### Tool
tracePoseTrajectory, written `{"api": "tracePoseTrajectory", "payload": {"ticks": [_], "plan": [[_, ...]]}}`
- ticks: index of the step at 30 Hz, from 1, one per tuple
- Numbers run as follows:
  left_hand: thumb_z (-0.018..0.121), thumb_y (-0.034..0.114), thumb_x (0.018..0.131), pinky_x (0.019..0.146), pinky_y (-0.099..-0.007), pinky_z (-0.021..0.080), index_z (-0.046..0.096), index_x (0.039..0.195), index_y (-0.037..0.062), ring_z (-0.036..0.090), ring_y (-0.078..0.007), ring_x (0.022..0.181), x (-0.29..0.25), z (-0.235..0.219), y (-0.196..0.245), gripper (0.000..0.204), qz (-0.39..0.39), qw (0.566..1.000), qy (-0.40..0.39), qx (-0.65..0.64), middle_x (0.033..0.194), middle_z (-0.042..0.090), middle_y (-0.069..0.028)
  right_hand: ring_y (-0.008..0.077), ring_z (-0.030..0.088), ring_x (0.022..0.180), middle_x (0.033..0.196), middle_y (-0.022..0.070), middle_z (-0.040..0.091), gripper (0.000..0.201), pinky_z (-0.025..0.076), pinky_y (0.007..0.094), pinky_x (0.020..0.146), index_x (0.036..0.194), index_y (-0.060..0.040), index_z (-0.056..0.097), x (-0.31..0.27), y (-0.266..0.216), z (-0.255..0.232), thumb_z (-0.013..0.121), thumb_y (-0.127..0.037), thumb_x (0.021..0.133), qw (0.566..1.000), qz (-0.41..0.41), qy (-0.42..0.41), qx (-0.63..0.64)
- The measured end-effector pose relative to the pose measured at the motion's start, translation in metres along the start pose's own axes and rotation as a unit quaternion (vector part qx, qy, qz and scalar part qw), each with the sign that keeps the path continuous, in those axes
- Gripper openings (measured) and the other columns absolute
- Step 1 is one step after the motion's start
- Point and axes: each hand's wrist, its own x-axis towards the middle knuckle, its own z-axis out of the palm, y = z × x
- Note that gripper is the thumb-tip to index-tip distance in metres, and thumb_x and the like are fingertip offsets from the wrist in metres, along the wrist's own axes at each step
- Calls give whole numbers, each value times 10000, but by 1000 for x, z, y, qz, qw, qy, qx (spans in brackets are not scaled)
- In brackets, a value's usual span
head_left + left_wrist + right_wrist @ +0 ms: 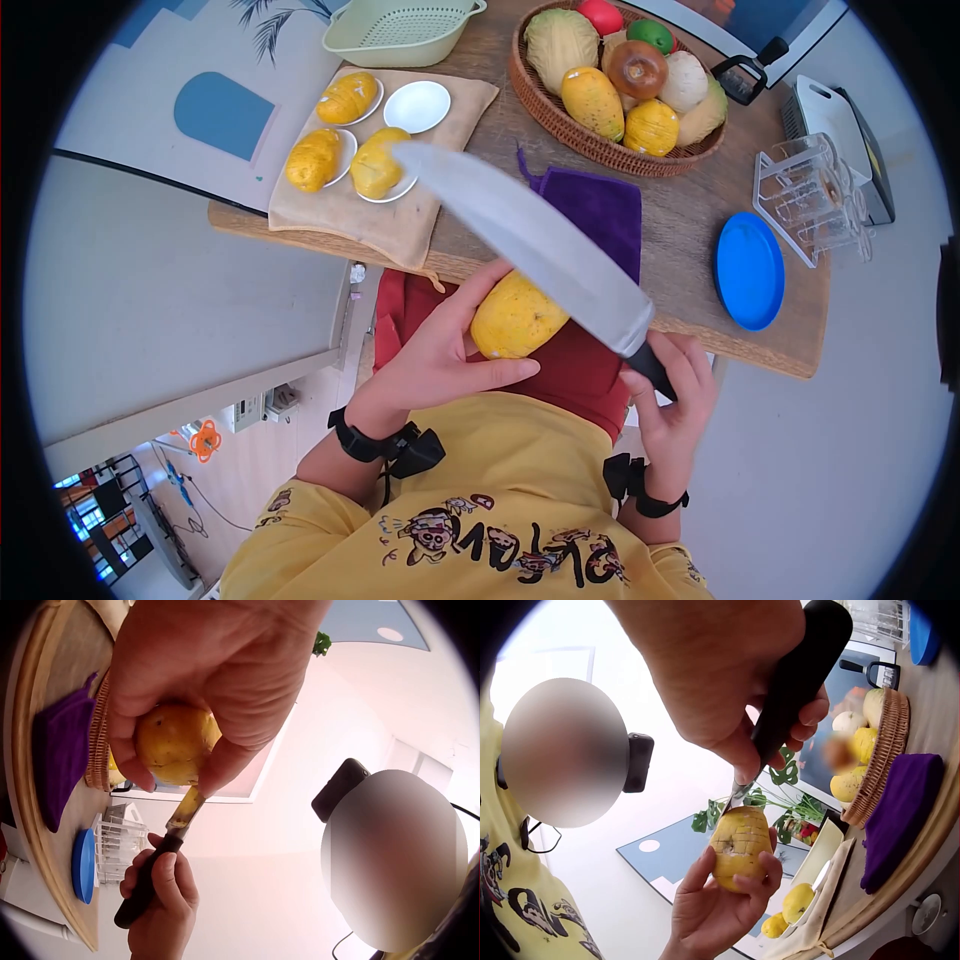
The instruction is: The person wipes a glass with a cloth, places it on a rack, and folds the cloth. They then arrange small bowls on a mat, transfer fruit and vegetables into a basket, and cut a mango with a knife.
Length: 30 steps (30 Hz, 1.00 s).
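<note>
My left hand (pixel 437 352) holds a yellow oval fruit (pixel 517 318), fingers and thumb round its sides, in front of the table edge. Crossing score lines mark the skin of this fruit (pixel 740 847) in the right wrist view. My right hand (pixel 676 398) grips the black handle of a large kitchen knife (pixel 540 243). The broad blade points up and left in the head view and overlaps the fruit's upper right side. In the right wrist view the blade lies right at the fruit's top. Beyond, a purple cloth (pixel 597 215) lies on the table.
Several yellow fruits (pixel 377 165) sit on small white dishes on a beige cloth (pixel 450 110); one white dish (pixel 417 106) is bare. A wicker basket (pixel 560 130) of produce and a green colander (pixel 400 35) stand behind. At right are a blue plate (pixel 749 271) and a glass rack (pixel 785 220).
</note>
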Motion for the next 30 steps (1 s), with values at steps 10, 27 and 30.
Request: {"api": "tracePoseTrajectory", "payload": {"ticks": [10,27,30], "plan": [[695,-31,868,1165,-367,326,304,1513,24,377,-202,1409,8,-9,6,756,128,983,-79,108,1567,315,-105,269,623,709,890,117,617,397,506,344,601,1024,-21,705,-1,-12,-3,848,-161,680,997,-38,-63,2],[795,10,792,1128,-357,375,316,1508,40,446,-187,1354,1,-7,2,862,87,983,-16,163,1469,437,-100,268,628,717,893,112,620,414,508,352,594,1022,-32,709,0,-6,0,845,-179,660,999,-31,-37,-2],[764,-30,813,1133,-363,368,285,1525,31,416,-180,1379,-3,-2,-1,860,53,996,2,69,1504,392,-91,272,628,721,893,113,620,413,512,355,601,1024,-25,707,0,-3,-1,844,-182,668,1000,-1,-2,-8]]}}
